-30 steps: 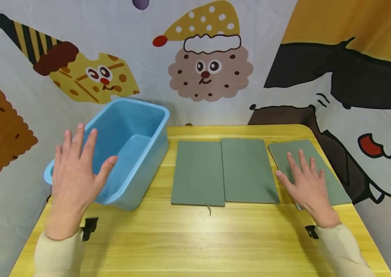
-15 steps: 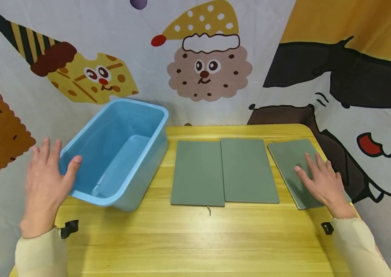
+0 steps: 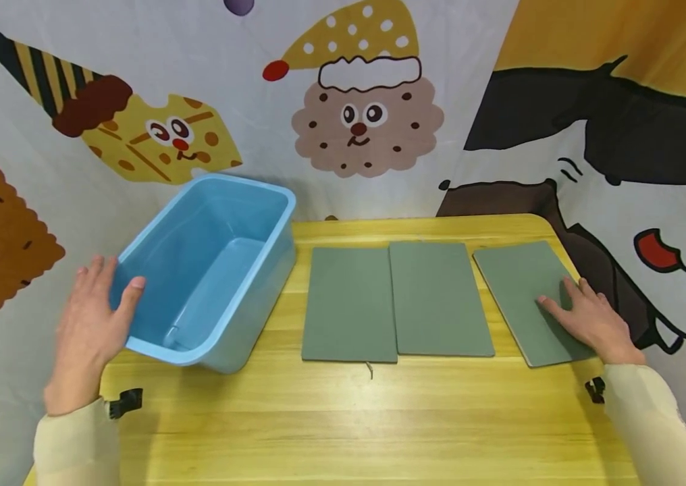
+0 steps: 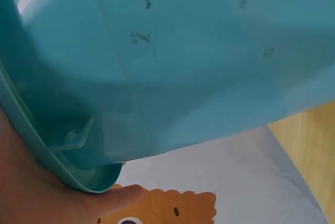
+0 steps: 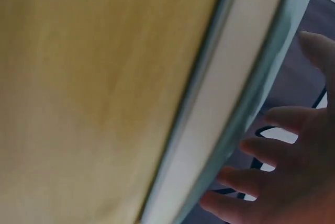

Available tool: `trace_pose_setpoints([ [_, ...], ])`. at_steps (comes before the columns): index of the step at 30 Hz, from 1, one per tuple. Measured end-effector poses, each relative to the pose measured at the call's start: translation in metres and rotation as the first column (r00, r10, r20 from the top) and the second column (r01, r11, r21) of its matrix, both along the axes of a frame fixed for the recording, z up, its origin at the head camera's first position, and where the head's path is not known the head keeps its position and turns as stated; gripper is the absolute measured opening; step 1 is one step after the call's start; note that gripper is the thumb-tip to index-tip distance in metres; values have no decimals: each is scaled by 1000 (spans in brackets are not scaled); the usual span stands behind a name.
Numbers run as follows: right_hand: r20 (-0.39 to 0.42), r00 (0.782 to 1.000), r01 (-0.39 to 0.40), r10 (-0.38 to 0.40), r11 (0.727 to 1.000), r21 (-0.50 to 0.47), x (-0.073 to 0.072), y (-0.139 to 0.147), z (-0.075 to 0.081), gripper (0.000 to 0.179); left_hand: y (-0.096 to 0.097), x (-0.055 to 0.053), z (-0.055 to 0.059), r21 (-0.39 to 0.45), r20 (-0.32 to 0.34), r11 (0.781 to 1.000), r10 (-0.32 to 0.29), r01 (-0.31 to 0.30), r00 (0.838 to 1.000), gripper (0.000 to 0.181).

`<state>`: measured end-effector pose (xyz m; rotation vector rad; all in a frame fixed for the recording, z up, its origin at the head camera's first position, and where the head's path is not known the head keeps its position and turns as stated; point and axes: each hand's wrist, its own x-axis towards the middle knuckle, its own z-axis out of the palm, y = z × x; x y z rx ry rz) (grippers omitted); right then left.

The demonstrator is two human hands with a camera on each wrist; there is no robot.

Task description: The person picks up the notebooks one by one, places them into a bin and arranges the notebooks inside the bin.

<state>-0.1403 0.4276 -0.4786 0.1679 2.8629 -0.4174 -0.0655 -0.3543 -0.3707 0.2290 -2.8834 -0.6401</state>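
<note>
A blue plastic bin (image 3: 240,290) stands on the left of the table. My left hand (image 3: 90,331) is at its near left rim, fingers extended along the outside and thumb toward the opening; the left wrist view has the hand (image 4: 57,198) against the curled rim (image 4: 78,179). Two grey-green notebooks lie side by side mid-table, a left one (image 3: 349,304) and a middle one (image 3: 440,297). My right hand (image 3: 598,324) is over the right edge of a third notebook (image 3: 525,297), fingers spread. The right wrist view shows this notebook's pale page edges (image 5: 225,77); contact is unclear.
The yellow wooden table (image 3: 343,425) ends close to the third notebook on the right. A short ribbon (image 3: 370,370) sticks out below the left notebook. A cloth backdrop (image 3: 367,196) with cartoon prints hangs behind and around the table.
My left hand has moved from in front of the bin leftward to its outer rim. My right hand has shifted right across the third notebook to its right edge. The bin and notebooks look unmoved.
</note>
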Motion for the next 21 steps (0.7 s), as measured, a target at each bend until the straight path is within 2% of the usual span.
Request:
trace_pose_setpoints([
  [5,18,1000,19,-19,1000,-1,-3,4,2,107,1,-1,-2,9,18,1000,7,-7,1000,80],
  [8,2,1000,0,0,1000,6,-7,2,4,108,1,-1,-1,7,19,1000,12,-12,1000,79],
  [12,23,1000,-20,21,1000,-19,-12,3,7,110,1,0,0,9,21,1000,17,-17,1000,78],
  [16,76,996,-39,49,991,-129,-11,8,7,108,0,0,1,14,22,1000,19,-19,1000,77],
  [21,121,988,-64,99,961,-269,-2,16,7,106,1,1,0,11,34,999,30,-31,999,78],
])
